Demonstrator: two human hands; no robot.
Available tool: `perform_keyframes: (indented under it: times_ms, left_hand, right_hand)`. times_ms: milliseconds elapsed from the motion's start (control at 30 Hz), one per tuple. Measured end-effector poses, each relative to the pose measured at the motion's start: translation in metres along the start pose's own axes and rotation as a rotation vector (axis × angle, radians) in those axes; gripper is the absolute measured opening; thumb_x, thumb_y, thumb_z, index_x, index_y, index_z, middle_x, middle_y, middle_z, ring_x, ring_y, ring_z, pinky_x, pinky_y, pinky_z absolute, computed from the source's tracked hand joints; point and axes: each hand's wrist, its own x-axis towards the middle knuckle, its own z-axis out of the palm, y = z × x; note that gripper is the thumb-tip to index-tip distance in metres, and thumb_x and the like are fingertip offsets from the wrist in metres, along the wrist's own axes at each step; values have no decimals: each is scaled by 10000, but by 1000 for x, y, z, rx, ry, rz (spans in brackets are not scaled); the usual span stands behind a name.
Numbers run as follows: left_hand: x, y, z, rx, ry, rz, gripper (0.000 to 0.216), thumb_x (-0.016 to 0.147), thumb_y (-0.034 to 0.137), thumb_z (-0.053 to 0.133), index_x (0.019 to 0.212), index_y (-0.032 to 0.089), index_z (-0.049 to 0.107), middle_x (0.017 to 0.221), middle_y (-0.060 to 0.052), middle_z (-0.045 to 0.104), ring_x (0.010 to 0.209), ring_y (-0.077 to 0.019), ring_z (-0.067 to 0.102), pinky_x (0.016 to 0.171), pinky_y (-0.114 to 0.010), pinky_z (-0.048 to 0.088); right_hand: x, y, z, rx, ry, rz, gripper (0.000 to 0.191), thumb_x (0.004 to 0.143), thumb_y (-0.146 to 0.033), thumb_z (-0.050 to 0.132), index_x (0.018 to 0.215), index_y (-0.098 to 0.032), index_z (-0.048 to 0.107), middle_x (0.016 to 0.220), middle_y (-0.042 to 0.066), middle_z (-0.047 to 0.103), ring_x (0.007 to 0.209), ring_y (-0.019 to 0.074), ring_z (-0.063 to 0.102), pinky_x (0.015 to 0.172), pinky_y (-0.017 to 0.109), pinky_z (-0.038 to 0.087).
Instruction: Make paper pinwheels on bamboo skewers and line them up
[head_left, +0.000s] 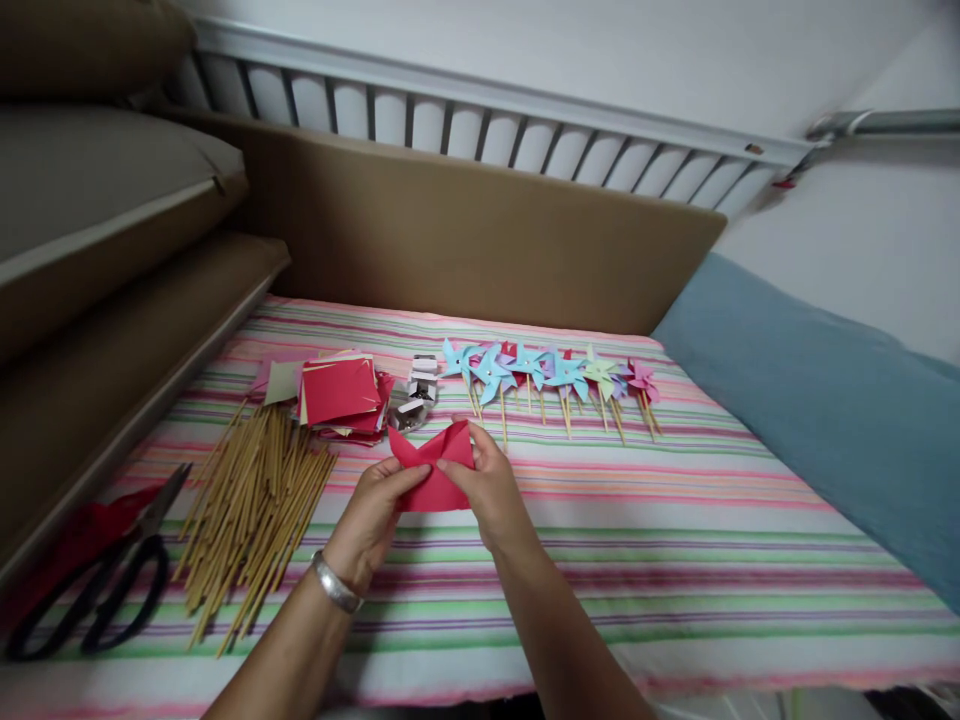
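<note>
A red paper square [435,492] with cut, bent-up corners is held between both my hands above the striped cloth. My left hand [381,500], with a silver bracelet at the wrist, pinches its left side, thumb on the front. On the right side, my right hand [487,488] grips the paper, its thumb pressed near the centre and fingers behind. Just beyond the paper sit small open boxes [421,385] with shiny bits in them. A stack of coloured paper squares [339,390], red on top, lies to the left of them.
Finished paper pinwheels [566,372] on sticks lie in a row at the back right. A heap of thin wooden sticks [251,510] covers the left, beside black-handled scissors [124,570]. A brown board [465,230] stands behind; a blue cushion [810,400] borders the right.
</note>
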Motion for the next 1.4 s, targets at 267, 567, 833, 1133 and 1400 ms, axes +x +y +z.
perform_keyframes:
  times_ms: [267, 567, 833, 1133, 1400]
  left_hand:
    - [3, 16, -13, -16, 184, 68, 158, 527, 169, 791, 654, 122, 709, 600, -34, 714, 546, -116, 625, 599, -208, 463]
    - [-5, 54, -32, -63, 288, 141, 213, 464, 145, 805, 657, 130, 714, 574, -16, 704, 523, -119, 616, 557, -210, 459]
    - [-3, 44, -31, 89, 267, 128, 253, 494, 185, 791, 725, 115, 716, 637, -46, 720, 555, -132, 622, 593, -235, 468]
    - [-3, 25, -15, 226, 119, 77, 169, 522, 165, 757, 683, 122, 732, 635, -40, 712, 563, -106, 585, 589, -206, 434]
    - [-4, 26, -11, 248, 112, 25, 138, 498, 165, 752, 627, 125, 722, 575, -27, 682, 537, -105, 556, 580, -212, 414]
  right_hand:
    - [-5, 4, -1, -284, -5, -121, 567, 739, -287, 623, 1274, -213, 451, 816, 28, 653, 703, 169, 623, 656, 318, 521]
    - [-23, 0, 6, -938, -288, -778, 338, 819, -109, 496, 1126, -235, 561, 1483, 96, 269, 1338, 252, 299, 1048, 460, 323]
    - [-19, 3, 9, -912, -218, -813, 117, 827, -171, 547, 819, -215, 656, 1462, 75, 334, 1352, 257, 272, 1064, 470, 284]
    - [-14, 2, 5, -840, -93, -574, 82, 784, -252, 609, 747, -203, 664, 1451, 96, 357, 1373, 262, 230, 1096, 479, 217]
    - [-12, 0, 1, -835, -58, -572, 73, 772, -212, 596, 733, -208, 658, 1414, 94, 418, 1354, 255, 281, 1079, 476, 253]
